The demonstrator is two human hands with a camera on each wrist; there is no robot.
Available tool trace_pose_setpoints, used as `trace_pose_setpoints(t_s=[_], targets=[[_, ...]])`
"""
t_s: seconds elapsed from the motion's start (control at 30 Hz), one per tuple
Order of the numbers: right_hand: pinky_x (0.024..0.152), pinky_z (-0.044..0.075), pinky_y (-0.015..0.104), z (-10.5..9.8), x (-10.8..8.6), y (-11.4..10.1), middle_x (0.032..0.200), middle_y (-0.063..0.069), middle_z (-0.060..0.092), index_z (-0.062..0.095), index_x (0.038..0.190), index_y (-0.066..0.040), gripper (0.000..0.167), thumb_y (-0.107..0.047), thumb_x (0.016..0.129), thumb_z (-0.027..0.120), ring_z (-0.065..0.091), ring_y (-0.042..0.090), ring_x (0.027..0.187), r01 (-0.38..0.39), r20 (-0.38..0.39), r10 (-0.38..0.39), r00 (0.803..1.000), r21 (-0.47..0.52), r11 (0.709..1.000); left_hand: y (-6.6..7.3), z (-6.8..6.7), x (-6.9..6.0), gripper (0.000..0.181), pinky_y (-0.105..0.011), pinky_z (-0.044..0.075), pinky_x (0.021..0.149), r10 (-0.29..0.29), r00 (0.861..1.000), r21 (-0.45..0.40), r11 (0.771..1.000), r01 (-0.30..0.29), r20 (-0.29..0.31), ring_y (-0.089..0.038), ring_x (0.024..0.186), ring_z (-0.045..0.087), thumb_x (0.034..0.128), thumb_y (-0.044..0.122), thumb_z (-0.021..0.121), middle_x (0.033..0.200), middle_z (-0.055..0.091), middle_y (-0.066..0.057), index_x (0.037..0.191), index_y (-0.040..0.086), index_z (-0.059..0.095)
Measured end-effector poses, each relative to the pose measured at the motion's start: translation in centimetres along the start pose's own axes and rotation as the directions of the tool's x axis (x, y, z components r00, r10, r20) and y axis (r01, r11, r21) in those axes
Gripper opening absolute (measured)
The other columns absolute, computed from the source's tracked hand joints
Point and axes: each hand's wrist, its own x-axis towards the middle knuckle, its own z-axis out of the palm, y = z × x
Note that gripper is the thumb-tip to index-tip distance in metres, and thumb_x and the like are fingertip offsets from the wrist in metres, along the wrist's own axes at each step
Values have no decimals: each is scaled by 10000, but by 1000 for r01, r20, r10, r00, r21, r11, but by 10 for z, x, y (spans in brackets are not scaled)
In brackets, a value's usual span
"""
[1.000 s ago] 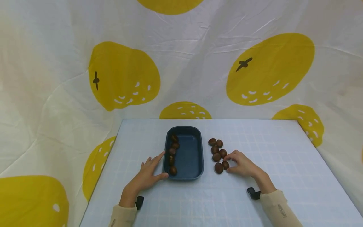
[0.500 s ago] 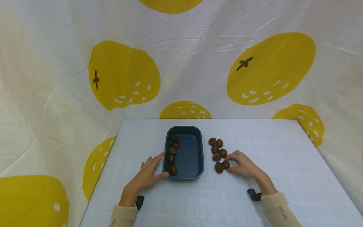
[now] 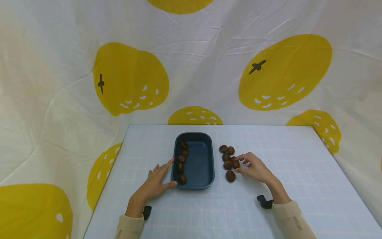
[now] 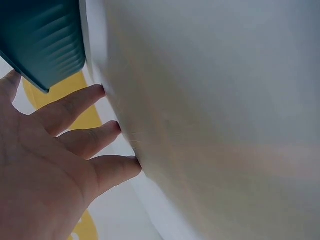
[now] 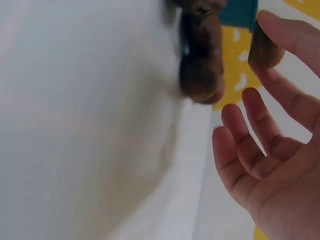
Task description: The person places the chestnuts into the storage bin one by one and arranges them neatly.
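A brown chestnut [image 5: 265, 49] is pinched between the thumb and index finger of my right hand [image 3: 256, 170], lifted off the table in the right wrist view. My other right fingers are loosely bent. Several more chestnuts [image 3: 226, 157] lie in a loose group just left of that hand, and a single one [image 3: 230, 176] lies nearest the front. My left hand [image 3: 154, 185] has its fingers spread against the left side of a dark blue rectangular tray [image 3: 199, 166]. Inside, a row of chestnuts [image 3: 181, 159] runs along the tray's left wall.
A pale checked cloth covers the table [image 3: 292, 159]. Behind it hangs a white curtain [image 3: 209, 76] with large yellow fruit prints. Each wrist carries a small black camera, such as the right one [image 3: 265, 201].
My right hand has raised the chestnut that lay beside the front one and moved it slightly away from me. My left hand and the tray have stayed put.
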Motion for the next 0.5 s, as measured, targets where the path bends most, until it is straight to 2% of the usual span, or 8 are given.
trace_pose_setpoints(t_s=[0.3, 0.4, 0.5], targets=[[772, 531, 467, 8, 36, -32, 1062, 75, 633, 717, 1128, -49, 350, -162, 822, 843, 573, 332, 991, 63, -87, -60, 994, 38, 997, 0, 1, 0, 934, -737, 3, 1094, 1, 1000, -9, 1000, -1, -6, -490, 1473, 73, 836, 641, 689, 1628, 255, -74, 1569, 513, 125], [757, 507, 424, 12, 51, -47, 1038, 78, 639, 724, 1126, -51, 350, -189, 826, 841, 569, 314, 963, 54, -109, -49, 993, 42, 998, 0, 1, 1, 935, -741, 7, 1091, 4, 1000, -3, 1000, -4, -6, -493, 1471, 76, 838, 640, 688, 1627, 255, -85, 1572, 508, 122], [764, 492, 426, 18, 66, -62, 1069, 136, 620, 718, 1134, -51, 351, -207, 840, 830, 588, 340, 939, 32, -120, -25, 992, 56, 998, 0, 0, 0, 937, -744, 7, 1088, 7, 1000, -1, 1000, -7, -4, -495, 1471, 76, 841, 637, 687, 1626, 253, -93, 1572, 507, 117]])
